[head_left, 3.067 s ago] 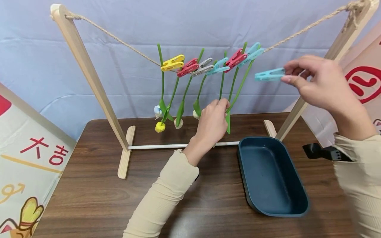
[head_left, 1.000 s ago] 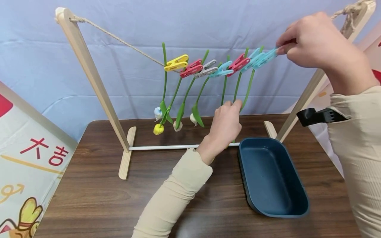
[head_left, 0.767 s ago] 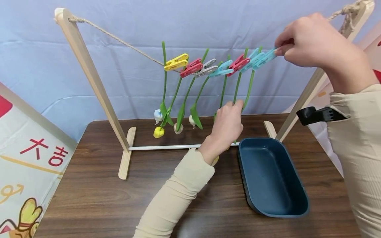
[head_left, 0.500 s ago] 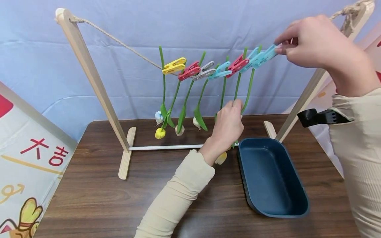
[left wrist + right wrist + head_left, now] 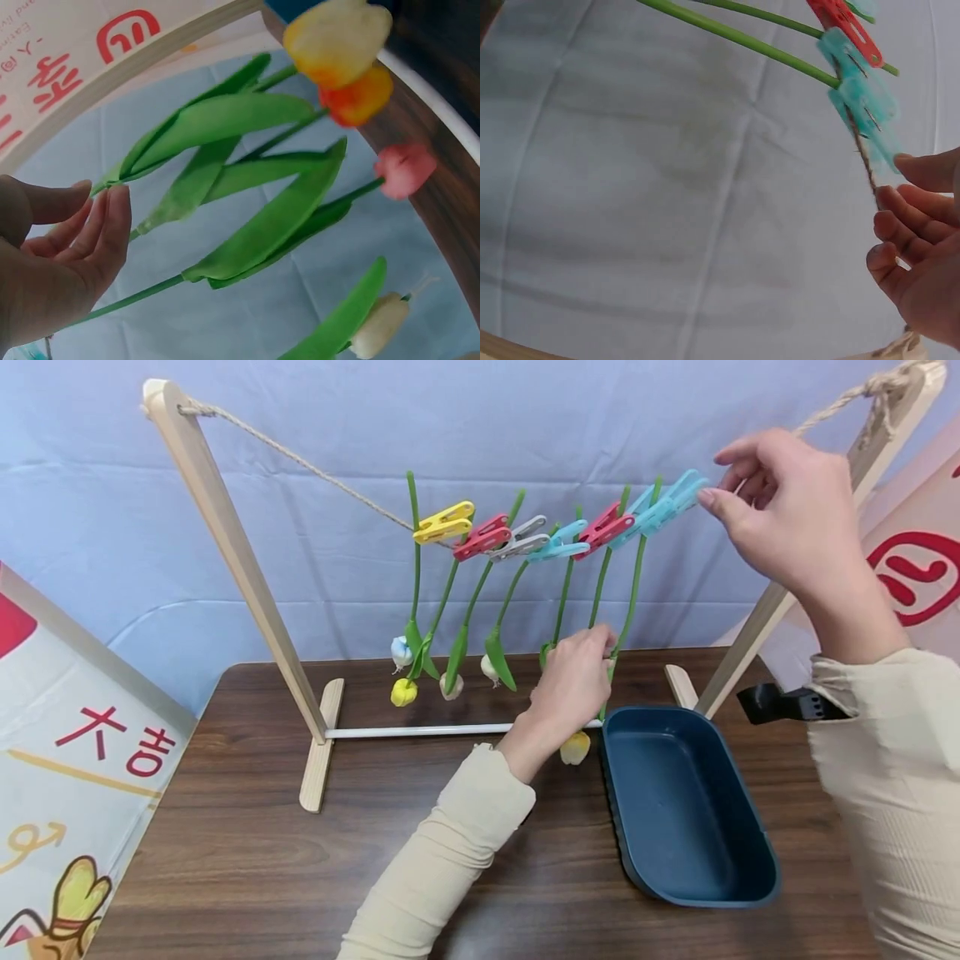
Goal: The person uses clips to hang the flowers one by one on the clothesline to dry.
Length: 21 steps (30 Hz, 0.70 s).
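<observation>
In the head view, several artificial tulips hang upside down by clothespins from a rope (image 5: pixel 322 473). My left hand (image 5: pixel 573 681) pinches the rightmost tulip's stem just above its leaves (image 5: pixel 217 116), clearest in the left wrist view. That tulip's flower is yellow and white (image 5: pixel 341 41). Orange (image 5: pixel 360 96) and pink (image 5: pixel 405 171) tulips hang beside it. At the right end of the row, a light-blue clothespin (image 5: pixel 678 497) grips the rope and stem. My right hand (image 5: pixel 795 510) has its fingers spread off this clothespin, the thumb tip at or very near its handle.
A wooden stand with a left post (image 5: pixel 225 543) and right post (image 5: pixel 738 652) carries the rope. A dark blue bin (image 5: pixel 765 881) rests on the brown table (image 5: pixel 247 877), right of the stand's white crossbar (image 5: pixel 420 732). Yellow (image 5: pixel 444 522), red and grey clothespins share the rope.
My right hand brought the light-blue clothespin up to the rightmost stem on the rope, then let go and moved slightly down and right. My left hand moved slightly right, still pinching the stem.
</observation>
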Tool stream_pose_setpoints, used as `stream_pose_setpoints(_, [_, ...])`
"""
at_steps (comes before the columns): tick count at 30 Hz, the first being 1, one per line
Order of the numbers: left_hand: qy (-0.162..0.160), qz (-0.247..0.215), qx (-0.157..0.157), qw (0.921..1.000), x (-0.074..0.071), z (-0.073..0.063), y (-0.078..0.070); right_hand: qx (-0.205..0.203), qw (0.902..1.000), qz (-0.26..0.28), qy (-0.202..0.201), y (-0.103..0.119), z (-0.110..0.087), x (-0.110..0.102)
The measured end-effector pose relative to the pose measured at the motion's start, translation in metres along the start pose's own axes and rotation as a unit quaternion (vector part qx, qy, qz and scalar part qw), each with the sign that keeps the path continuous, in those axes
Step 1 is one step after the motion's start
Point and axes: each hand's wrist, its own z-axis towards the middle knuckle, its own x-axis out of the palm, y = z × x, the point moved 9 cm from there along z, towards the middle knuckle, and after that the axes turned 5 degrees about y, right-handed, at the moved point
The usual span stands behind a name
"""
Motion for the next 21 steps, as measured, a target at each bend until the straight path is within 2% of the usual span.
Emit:
stream_pose_setpoints(4, [0.012,-0.008,-0.019,0.9997,0.003,-0.004,0.012,0.001,0.9996,0.021,-0.017,-0.007,-0.010,0.006])
stream_pose_setpoints(7, [0.020,-0.013,-0.034,0.9992,0.004,-0.010,0.023,0.015,0.9994,0.031,-0.004,-0.015,-0.017,0.013])
stream_pose_setpoints(13, [0.020,0.018,-0.050,0.9984,0.002,-0.028,0.046,0.055,0.9959,0.064,0.033,-0.029,-0.036,0.031])
stream_pose_setpoints(15, [0.015,0.031,-0.051,0.9981,0.000,-0.036,0.053,0.053,0.9953,0.070,0.041,-0.029,-0.043,0.037])
stream_pose_setpoints(21, [-0.030,0.065,-0.054,0.9960,-0.010,-0.062,0.071,0.030,0.9950,0.071,0.063,-0.029,-0.065,0.059])
